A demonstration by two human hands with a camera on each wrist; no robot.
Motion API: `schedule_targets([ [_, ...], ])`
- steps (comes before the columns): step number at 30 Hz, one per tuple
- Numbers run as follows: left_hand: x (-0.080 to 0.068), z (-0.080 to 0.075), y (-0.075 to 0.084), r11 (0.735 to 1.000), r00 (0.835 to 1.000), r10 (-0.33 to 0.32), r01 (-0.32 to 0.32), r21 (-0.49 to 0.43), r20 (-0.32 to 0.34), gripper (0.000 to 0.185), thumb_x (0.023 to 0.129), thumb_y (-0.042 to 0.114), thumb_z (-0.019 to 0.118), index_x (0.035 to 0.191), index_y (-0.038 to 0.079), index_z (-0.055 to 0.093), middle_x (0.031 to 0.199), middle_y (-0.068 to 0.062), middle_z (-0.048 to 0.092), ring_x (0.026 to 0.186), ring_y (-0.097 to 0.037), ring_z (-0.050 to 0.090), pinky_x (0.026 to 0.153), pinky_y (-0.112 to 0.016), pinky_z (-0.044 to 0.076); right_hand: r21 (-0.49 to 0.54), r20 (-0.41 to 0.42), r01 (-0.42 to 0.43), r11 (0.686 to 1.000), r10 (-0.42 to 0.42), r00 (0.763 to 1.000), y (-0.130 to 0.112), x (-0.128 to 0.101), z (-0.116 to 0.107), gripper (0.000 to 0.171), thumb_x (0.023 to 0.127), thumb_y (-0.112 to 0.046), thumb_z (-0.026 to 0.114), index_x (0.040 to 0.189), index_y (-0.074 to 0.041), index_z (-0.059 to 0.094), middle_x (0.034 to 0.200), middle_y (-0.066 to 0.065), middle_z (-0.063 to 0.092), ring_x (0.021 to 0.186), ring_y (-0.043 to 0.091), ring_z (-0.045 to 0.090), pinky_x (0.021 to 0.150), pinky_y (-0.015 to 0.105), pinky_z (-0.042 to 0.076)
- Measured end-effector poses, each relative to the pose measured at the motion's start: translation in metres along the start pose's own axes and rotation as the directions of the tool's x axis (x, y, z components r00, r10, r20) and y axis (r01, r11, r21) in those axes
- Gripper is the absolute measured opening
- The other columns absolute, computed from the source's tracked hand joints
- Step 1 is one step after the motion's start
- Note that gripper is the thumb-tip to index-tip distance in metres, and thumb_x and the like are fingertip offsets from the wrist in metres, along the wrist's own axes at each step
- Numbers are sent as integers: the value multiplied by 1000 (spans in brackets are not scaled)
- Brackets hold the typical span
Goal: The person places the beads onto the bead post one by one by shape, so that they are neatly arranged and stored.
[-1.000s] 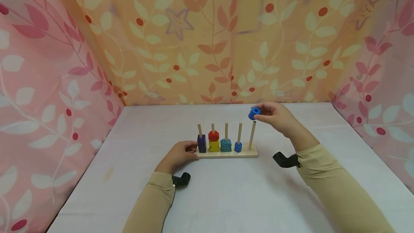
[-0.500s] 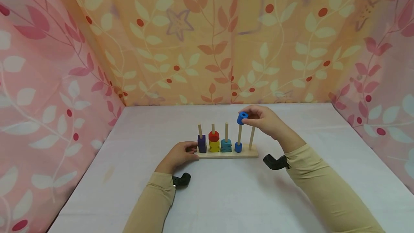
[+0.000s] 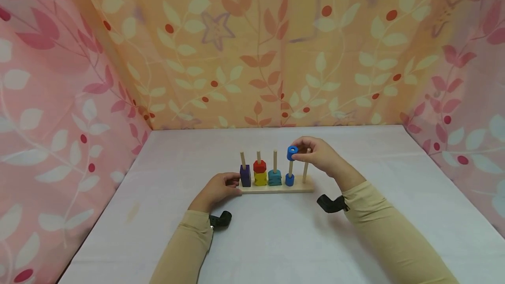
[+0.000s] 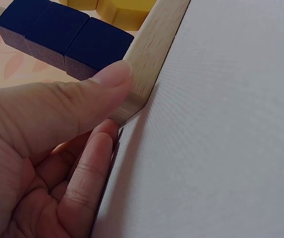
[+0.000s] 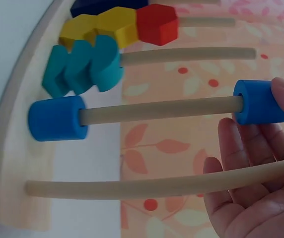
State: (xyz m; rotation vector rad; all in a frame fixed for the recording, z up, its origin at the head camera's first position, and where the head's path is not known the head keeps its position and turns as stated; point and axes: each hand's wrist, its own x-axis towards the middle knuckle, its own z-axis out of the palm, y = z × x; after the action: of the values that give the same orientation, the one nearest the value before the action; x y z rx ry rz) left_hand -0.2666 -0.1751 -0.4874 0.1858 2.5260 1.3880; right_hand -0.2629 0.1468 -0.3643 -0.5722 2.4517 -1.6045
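Note:
Between thumb and fingers, my right hand (image 3: 323, 157) pinches a blue cylinder bead (image 5: 261, 101), which is threaded on the top of the fourth peg. Lower on that peg, against the base, sits another blue cylinder (image 5: 57, 119). My left hand (image 3: 217, 189) grips the left end of the wooden peg base (image 3: 276, 190), thumb on top and other fingers curled at the end. Dark blue square blocks (image 4: 57, 29) fill the lower part of the first peg. A red block (image 3: 259, 166) tops yellow blocks (image 3: 260, 179) on the second; teal blocks (image 3: 275, 178) sit on the third.
The bare fifth peg (image 5: 117, 189) stands at the base's right end, close to my right palm. A white cloth (image 3: 260, 240) covers the table. Patterned curtains (image 3: 236, 56) enclose the back and sides.
My right hand has carried the blue cylinder left from above the fifth peg to the fourth, then slightly down onto its tip. The left hand has stayed at the base.

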Motion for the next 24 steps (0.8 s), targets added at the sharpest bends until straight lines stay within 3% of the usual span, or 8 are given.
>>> schedule_targets([
  [8,1,0,-2,1000,1000,10,-10,3,2,54,70,20,79,120,14,60,105,2,63,96,-13,57,90,-35,44,30,15,-88,996,88,996,32,1,9,34,81,-22,70,106,-2,58,100,10,61,96,22,57,88,38,46],
  [14,-1,0,1,1000,1000,8,-8,-4,-1,53,70,19,79,119,15,60,105,2,63,96,-13,57,90,-35,44,32,39,-90,995,89,995,51,1,15,33,79,-22,72,101,0,60,96,8,62,94,22,56,84,34,47],
  [24,0,0,4,1000,1000,3,-4,-1,-3,52,71,17,78,119,15,61,105,2,63,95,-13,57,90,-35,44,-5,27,-113,994,113,993,60,0,19,30,79,-21,72,100,-2,61,97,8,62,94,21,55,84,34,44],
])
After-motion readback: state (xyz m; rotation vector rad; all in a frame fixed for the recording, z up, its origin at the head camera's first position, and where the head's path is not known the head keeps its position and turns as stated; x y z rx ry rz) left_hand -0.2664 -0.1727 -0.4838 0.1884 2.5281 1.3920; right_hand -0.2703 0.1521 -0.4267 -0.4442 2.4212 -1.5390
